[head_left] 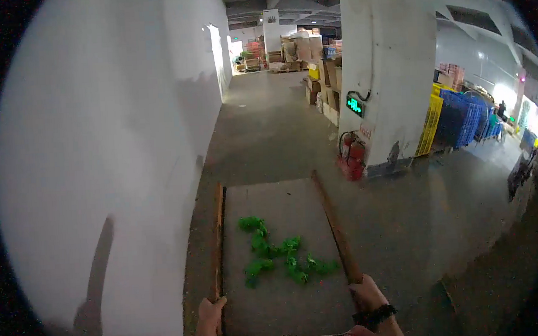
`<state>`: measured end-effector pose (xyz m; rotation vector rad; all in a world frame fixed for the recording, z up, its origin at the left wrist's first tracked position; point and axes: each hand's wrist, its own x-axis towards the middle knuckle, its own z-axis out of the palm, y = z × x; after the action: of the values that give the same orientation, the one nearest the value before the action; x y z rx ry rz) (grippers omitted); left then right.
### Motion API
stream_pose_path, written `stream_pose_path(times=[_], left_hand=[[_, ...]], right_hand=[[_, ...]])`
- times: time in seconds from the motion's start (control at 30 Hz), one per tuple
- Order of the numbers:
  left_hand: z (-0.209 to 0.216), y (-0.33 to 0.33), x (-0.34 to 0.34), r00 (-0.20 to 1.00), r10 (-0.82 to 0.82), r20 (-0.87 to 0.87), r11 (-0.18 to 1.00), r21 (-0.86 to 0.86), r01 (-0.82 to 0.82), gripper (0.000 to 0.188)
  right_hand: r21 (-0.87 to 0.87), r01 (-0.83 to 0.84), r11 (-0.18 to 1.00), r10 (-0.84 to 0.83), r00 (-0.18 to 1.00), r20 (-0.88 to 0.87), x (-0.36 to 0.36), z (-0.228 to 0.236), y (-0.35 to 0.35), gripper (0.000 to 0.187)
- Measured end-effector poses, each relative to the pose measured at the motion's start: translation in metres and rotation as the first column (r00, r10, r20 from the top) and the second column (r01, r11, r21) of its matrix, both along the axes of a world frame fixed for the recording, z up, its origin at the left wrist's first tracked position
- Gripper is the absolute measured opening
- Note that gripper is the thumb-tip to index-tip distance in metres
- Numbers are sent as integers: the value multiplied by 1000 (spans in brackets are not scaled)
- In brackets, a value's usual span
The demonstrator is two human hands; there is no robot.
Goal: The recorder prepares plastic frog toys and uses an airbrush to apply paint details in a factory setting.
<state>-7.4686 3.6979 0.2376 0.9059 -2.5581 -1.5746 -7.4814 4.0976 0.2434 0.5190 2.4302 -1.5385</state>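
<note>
A flat grey-brown board (274, 204) with wooden side rails extends in front of me, low over the floor. My left hand (210, 316) is wrapped round the near end of the left rail (219, 243). On the other side, my right hand (368, 292) grips the near part of the right rail (336, 228). Between them, on the board, lie several bright green leafy pieces (290, 247), loosely bunched; they look like artificial foliage. Dark bands circle both wrists. The board's near edge is hidden by my clothing.
A white wall (116, 145) runs close along the left. To the right stands a thick pillar (391, 70), with red fire extinguishers (352, 154) at its foot and a green exit sign. Stacked cartons (299, 48) and blue crates (461, 118) are farther off.
</note>
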Motion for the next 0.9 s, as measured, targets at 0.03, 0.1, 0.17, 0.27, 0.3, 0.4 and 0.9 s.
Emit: stream_pose_path(times=[0.03, 0.1, 0.17, 0.27, 0.3, 0.4, 0.9], left_hand=[[7, 2, -37, 997, -53, 49, 995, 82, 49, 53], [12, 1, -107, 987, -105, 121, 988, 127, 90, 52], [7, -1, -176, 966, -230, 115, 926, -279, 253, 51], [5, 15, -280, 960, -215, 180, 975, -9, 220, 48], [7, 26, -314, 950, -227, 215, 972, -14, 236, 48], [22, 58, -413, 984, -160, 74, 970, -174, 171, 42], [18, 42, -874, 1000, 9, 5, 999, -49, -9, 54]], right_hand=[[-29, -2, 1000, -1, 993, -116, -28, 0, 1, 23], [-76, 68, 995, -83, 972, -222, -81, -1, 4, 24], [-205, 96, 974, -128, 980, -153, -134, -5, 9, 25], [-146, 179, 973, -204, 962, -181, -222, -18, 22, 26], [11, 187, 982, -182, 967, -180, -255, -23, 27, 25], [-21, 170, 985, -171, 969, -180, -365, -30, 46, 23], [15, -93, 996, 94, 992, -89, -897, 1, 32, 31]])
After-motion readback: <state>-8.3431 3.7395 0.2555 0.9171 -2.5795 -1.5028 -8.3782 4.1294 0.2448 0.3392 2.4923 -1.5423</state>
